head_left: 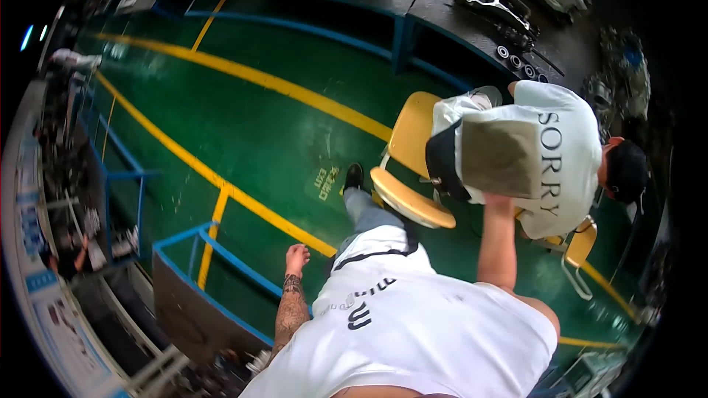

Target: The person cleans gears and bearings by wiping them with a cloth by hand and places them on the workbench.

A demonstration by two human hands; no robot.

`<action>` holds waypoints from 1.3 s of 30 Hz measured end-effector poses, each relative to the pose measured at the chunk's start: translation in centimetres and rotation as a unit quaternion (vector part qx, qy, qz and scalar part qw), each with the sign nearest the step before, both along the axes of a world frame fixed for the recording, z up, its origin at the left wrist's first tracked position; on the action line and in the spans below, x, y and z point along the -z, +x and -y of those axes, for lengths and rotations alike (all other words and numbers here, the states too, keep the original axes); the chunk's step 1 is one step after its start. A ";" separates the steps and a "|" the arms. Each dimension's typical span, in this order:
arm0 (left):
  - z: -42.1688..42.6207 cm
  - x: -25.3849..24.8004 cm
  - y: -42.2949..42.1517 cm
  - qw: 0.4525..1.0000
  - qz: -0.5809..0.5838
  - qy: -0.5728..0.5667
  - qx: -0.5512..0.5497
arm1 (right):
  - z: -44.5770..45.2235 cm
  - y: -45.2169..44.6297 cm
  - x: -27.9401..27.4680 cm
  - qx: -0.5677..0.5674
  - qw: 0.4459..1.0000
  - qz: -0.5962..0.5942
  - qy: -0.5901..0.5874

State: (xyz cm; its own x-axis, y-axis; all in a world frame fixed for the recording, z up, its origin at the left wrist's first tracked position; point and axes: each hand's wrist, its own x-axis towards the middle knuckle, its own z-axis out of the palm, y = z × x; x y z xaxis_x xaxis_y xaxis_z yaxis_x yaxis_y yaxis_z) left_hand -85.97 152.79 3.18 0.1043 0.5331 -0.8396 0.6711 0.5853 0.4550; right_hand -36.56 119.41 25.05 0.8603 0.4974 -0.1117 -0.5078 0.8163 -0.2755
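My right arm reaches forward to a brown-grey rectangular piece [500, 158], a box or board by its look. My right hand [497, 199] is at its near edge and seems to grip it; most of the fingers are hidden. My tattooed left arm hangs out to the side. The left hand [297, 258] is loosely curled, with nothing visible in it, above the green floor. Close beside the brown-grey piece is a co-worker in a white shirt [571, 129] and black cap, turned away from me. A wooden chair [413, 136] stands just left of that person.
Blue railing [243, 269] and a grey panel run near my left side. A dark workbench [354, 0] bears metal machine parts [501, 11] and several rings [516, 63]. Yellow lines [280, 88] cross the green floor. Another chair [581, 243] stands at right, and people are farther off at left.
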 end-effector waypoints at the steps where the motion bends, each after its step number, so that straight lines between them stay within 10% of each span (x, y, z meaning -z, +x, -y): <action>1: -3.3 -0.1 3.2 0.999 0.016 0.009 0.035 | -2.8 0.2 1.1 0.030 0.998 -0.052 -0.004; 5: -13.9 -4.2 12.7 0.980 0.008 0.049 0.191 | -11.3 -0.9 12.8 -0.100 0.985 -0.037 0.134; 8: -22.3 -4.6 18.4 0.970 0.050 0.072 0.225 | -15.0 -0.9 7.7 -0.024 0.974 -0.072 0.213; 11: -26.8 -6.0 25.4 0.970 0.014 0.078 0.229 | -7.3 -1.6 12.8 0.128 0.984 0.109 -0.057; 15: -31.6 -5.4 33.8 0.925 -0.023 0.056 0.375 | -2.4 -0.9 4.9 0.203 0.978 -0.003 0.038; 21: -38.7 0.0 51.4 0.867 0.022 0.037 0.497 | -9.9 3.2 10.1 0.350 0.921 -0.125 0.120; 23: -37.7 -1.0 58.8 0.874 0.069 0.057 0.477 | -13.2 6.1 11.2 0.323 0.945 0.038 0.023; 29: -36.7 -2.9 75.8 0.642 0.164 0.140 0.736 | -21.8 15.3 3.4 0.569 0.758 -0.275 -0.162; 36: -20.6 -8.0 89.2 0.482 0.283 0.038 0.828 | -15.7 11.4 5.1 0.634 0.710 -0.226 -0.206; 39: -13.7 -10.6 92.3 0.348 0.295 0.132 0.880 | -11.6 12.0 8.9 0.521 0.624 -0.232 -0.533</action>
State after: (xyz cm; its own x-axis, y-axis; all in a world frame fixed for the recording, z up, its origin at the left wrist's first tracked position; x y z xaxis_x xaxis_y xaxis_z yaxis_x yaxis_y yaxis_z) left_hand 6.35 166.46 13.82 0.5771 -0.7416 -0.3421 -0.3707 -0.6111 0.6994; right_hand -24.51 130.99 16.16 0.4060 -0.8766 -0.2585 -0.0807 0.2474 -0.9656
